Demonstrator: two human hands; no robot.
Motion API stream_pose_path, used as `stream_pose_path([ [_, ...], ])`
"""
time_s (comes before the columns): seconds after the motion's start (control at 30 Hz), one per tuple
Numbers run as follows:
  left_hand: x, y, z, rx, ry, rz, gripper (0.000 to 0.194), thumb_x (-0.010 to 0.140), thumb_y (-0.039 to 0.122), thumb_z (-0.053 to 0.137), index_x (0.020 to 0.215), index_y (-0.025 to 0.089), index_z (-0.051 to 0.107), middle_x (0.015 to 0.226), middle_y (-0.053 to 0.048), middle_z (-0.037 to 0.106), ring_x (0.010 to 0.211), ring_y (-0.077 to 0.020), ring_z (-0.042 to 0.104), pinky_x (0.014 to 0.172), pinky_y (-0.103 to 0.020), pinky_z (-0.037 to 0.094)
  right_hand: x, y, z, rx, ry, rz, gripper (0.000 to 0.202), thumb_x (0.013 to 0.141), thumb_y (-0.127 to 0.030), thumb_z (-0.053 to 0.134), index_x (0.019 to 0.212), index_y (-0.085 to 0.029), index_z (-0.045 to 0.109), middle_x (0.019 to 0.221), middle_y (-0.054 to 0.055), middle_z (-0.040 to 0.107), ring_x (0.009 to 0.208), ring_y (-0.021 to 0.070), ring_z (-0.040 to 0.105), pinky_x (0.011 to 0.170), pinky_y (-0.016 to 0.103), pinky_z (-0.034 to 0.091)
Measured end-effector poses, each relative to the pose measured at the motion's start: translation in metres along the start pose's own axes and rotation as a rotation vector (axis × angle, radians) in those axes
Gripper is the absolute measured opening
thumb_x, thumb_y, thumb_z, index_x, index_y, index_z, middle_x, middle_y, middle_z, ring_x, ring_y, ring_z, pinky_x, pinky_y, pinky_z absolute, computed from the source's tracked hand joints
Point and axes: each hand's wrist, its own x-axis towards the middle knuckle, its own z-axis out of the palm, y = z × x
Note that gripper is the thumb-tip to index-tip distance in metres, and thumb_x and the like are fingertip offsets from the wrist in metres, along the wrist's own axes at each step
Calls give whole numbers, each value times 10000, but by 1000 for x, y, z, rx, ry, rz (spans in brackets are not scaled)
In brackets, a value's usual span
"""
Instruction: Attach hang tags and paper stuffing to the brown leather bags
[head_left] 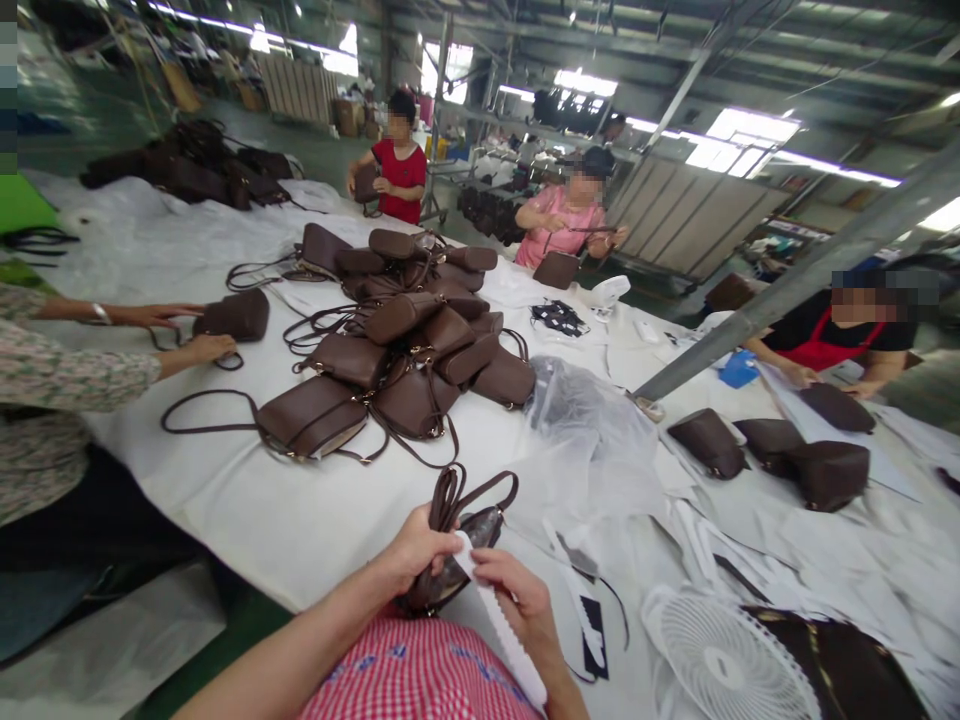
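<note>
Close to my body, a dark brown bag (480,528) with looped straps rests at the table edge. My left hand (421,548) is closed on the bag's straps, its thumb against the top end of a white scalloped strip (504,630). On the strip's right side, my right hand (517,590) has its fingers bent around the strip, which runs down across my right wrist. Part of the bag is hidden behind my hands and the strip.
A large pile of brown bags (405,330) lies ahead. At the left, a person's hands hold a bag (234,316). Clear plastic (592,430), a slanted metal pole (750,310) and a white fan (731,660) are to the right. Three people stand across the table.
</note>
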Motion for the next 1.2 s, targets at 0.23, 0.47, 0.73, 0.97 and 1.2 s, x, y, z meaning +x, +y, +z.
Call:
stream_pose_path([
  [0.23,0,2,9,136,26,73,242,594,160,696,779,147,540,534,93,507,307,-21,352,305,-153,253,10,-22,1,223,10,478,341,625,-317,794,904,-188,647,753,6,666,615,176,648,518,268,525],
  [0.47,-1,6,4,-31,-131,47,293,613,200,697,848,139,532,488,107,477,312,-28,340,320,-156,277,20,-22,18,275,25,539,353,674,-485,734,724,-164,595,547,-24,590,477,116,546,405,186,388],
  [0.73,-4,11,7,-83,-209,65,270,581,204,735,752,136,537,469,96,476,320,-22,331,322,-152,266,20,-16,27,597,53,646,403,641,-488,782,747,-163,570,569,-66,494,419,36,380,365,146,189],
  [0.97,-2,7,9,-71,-193,78,257,615,277,742,687,136,540,411,87,448,317,-33,326,339,-164,254,21,-13,34,736,62,690,469,618,-466,803,947,-190,616,577,-77,485,391,28,337,364,145,151],
  [1.2,1,5,8,53,-39,92,277,665,303,676,521,150,496,334,73,399,310,-48,339,359,-179,236,20,-9,35,519,140,548,391,701,-529,721,724,-182,543,564,-39,561,457,77,458,409,169,335],
])
